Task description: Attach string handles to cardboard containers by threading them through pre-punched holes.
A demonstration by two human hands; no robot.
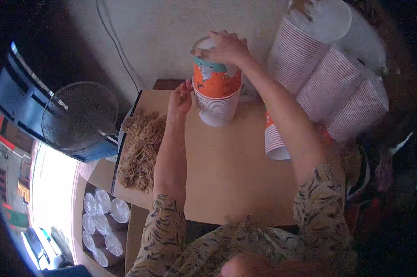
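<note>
A tall nested stack of paper cups (219,110) stands upright near the far edge of a cardboard sheet (236,180). Its top cup (215,83) is orange with a teal band, and white rims show below. My right hand (227,48) reaches over the mouth of the top cup, fingers and thumb gripping its rim. Beside the stack's left side is my left hand (181,98), its fingers curled with the tips close to the orange cup. Whether anything is between those fingers is too small to tell. A bundle of brown twine (144,152) lies left of my left forearm.
Plastic-wrapped stacks of cups (328,83) lean at the right. Another short cup stack (276,142) lies tilted near my right forearm. A round mesh strainer (81,117) is at the left. Below it, an open carton (130,231) holds several wrapped stacks. A wall (167,41) rises behind.
</note>
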